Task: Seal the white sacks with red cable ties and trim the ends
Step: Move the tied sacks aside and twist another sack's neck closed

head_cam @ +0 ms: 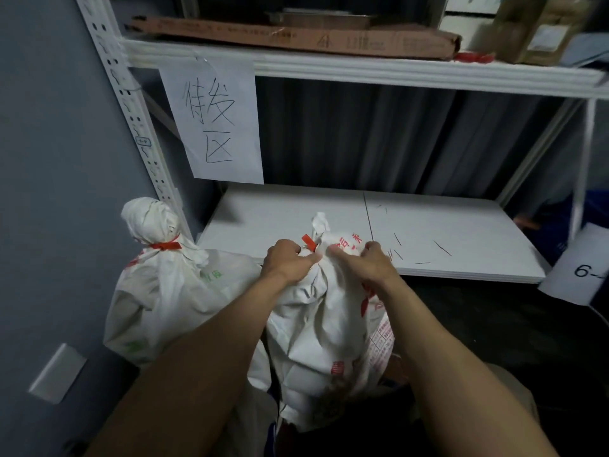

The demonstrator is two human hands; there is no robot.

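A white sack [326,328] with red print stands in front of me, its neck bunched together. My left hand [288,260] grips the gathered neck from the left. My right hand [370,260] clutches the sack's cloth on the right of the neck. A red cable tie [309,243] pokes up at the neck just above my left fingers. To the left stands a second white sack [164,291], with green print, its neck cinched by a red cable tie [165,246].
A white shelf board [445,239] lies behind the sacks, with several thin dark strips [441,248] scattered on it. A paper sign [214,123] hangs from the upper shelf [362,69], which carries a flat cardboard box [296,36]. A grey wall is at the left.
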